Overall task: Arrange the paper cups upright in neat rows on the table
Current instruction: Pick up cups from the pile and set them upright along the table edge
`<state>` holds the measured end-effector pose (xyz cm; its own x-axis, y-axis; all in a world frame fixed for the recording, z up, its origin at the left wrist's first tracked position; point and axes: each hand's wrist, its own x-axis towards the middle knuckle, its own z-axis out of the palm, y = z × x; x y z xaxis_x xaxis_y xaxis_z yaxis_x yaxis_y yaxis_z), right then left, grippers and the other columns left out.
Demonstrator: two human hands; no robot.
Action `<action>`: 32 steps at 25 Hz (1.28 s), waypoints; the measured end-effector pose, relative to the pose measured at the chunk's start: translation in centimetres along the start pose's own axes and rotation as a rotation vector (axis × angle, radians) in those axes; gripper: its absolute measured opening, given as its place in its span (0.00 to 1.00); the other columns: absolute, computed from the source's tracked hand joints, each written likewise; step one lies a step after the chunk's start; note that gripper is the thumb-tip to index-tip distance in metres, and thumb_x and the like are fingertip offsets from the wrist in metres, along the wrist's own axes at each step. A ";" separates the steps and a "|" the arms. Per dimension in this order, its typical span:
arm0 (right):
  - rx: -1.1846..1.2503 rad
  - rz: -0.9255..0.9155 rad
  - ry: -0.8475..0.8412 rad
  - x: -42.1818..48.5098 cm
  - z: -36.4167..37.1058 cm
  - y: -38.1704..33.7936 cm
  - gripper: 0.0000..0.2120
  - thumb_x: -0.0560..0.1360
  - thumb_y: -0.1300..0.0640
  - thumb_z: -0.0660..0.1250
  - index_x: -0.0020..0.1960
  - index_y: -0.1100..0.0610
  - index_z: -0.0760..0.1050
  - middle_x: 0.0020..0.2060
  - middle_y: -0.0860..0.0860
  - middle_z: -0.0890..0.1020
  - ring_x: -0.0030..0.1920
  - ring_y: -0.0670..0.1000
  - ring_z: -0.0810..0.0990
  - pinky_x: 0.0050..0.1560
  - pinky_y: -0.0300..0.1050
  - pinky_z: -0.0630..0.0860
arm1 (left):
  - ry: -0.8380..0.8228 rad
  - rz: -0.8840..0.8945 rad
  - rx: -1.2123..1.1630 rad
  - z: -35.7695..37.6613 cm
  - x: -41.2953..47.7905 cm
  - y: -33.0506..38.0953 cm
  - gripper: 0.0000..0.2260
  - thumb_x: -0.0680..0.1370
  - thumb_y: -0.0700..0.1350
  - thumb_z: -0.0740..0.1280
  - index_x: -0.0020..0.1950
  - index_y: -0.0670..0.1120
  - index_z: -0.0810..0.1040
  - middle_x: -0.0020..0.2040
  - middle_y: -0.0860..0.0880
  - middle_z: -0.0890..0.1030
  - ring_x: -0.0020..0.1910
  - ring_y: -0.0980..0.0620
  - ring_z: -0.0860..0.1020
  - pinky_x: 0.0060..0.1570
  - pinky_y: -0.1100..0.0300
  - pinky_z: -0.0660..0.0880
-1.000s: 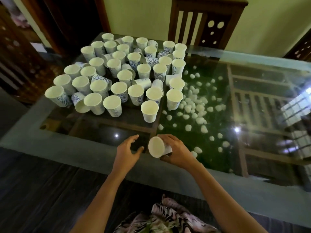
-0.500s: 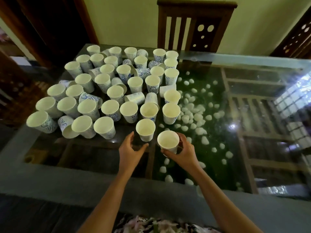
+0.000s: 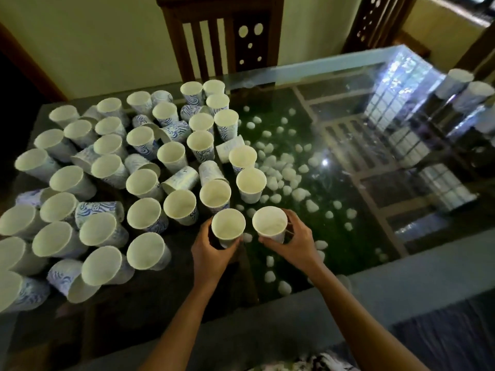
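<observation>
Several white paper cups with blue wave print crowd the left half of the glass table (image 3: 375,274). Most stand upright; a few lie on their sides among them, such as one tipped cup (image 3: 182,179) in the middle. My left hand (image 3: 211,250) wraps around an upright cup (image 3: 228,227) at the near edge of the group. My right hand (image 3: 294,242) grips another upright cup (image 3: 270,224) just to its right. The two cups stand side by side, a little apart.
White pebbles (image 3: 284,172) on green lie under the glass to the right of the cups. A wooden chair (image 3: 222,36) stands at the far edge. More cups (image 3: 466,89) stand at the far right corner.
My right hand brought its cup forward and set it upright beside the nearest cup. My left hand closed around that neighbouring cup. The view shifted right.
</observation>
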<state>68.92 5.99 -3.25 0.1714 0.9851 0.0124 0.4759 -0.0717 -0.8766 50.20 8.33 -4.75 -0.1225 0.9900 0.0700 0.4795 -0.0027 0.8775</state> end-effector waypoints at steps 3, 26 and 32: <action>-0.001 0.031 0.065 -0.5 -0.2 0.2 0.30 0.64 0.53 0.78 0.60 0.48 0.66 0.56 0.41 0.71 0.54 0.35 0.70 0.48 0.19 0.67 | -0.058 0.054 -0.042 0.3 -0.2 0.6 0.30 0.62 0.44 0.79 0.61 0.43 0.74 0.58 0.53 0.75 0.58 0.56 0.73 0.56 0.63 0.69; 0.070 0.106 0.493 3.1 -34.2 16.5 0.32 0.61 0.50 0.78 0.61 0.52 0.69 0.55 0.51 0.78 0.55 0.47 0.78 0.54 0.42 0.78 | -0.380 0.136 -0.241 35.6 -0.9 25.1 0.31 0.62 0.39 0.79 0.63 0.42 0.72 0.54 0.54 0.72 0.54 0.57 0.71 0.48 0.73 0.67; 0.095 0.155 0.617 5.5 -40.2 20.3 0.32 0.62 0.52 0.79 0.62 0.55 0.70 0.56 0.52 0.78 0.56 0.47 0.77 0.55 0.39 0.76 | -0.491 0.141 -0.253 44.4 -0.1 28.4 0.30 0.61 0.42 0.79 0.60 0.48 0.71 0.54 0.53 0.75 0.55 0.54 0.73 0.55 0.60 0.71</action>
<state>114.25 3.64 -1.66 0.7106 0.6912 0.1317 0.3319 -0.1642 -0.9289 102.35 14.45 -0.90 0.3745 0.9270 0.0188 0.2316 -0.1132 0.9662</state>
